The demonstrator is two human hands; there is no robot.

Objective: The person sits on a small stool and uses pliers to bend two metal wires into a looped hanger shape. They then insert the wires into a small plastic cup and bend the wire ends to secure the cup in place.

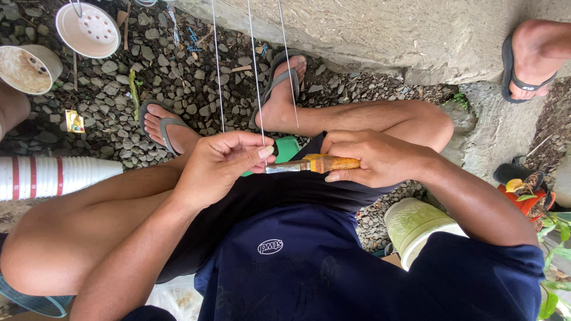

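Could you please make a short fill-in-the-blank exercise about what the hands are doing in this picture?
1. The right hand holds a knife by its ____ handle.
2. The left hand pinches a thin ____.
3. Both feet wear grey ____.
4. White pots lie stacked on the person's ____ side.

Missing words: wooden; wire; sandals; left

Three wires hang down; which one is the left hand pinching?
The middle wire: it ends in the left hand's fingertips by the knife. The other two hang free.

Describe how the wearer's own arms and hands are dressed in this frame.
Both hands, left hand and right hand, are bare: no gloves, rings or watch visible. The forearms are uncovered; a dark navy short sleeve shows on the right upper arm.
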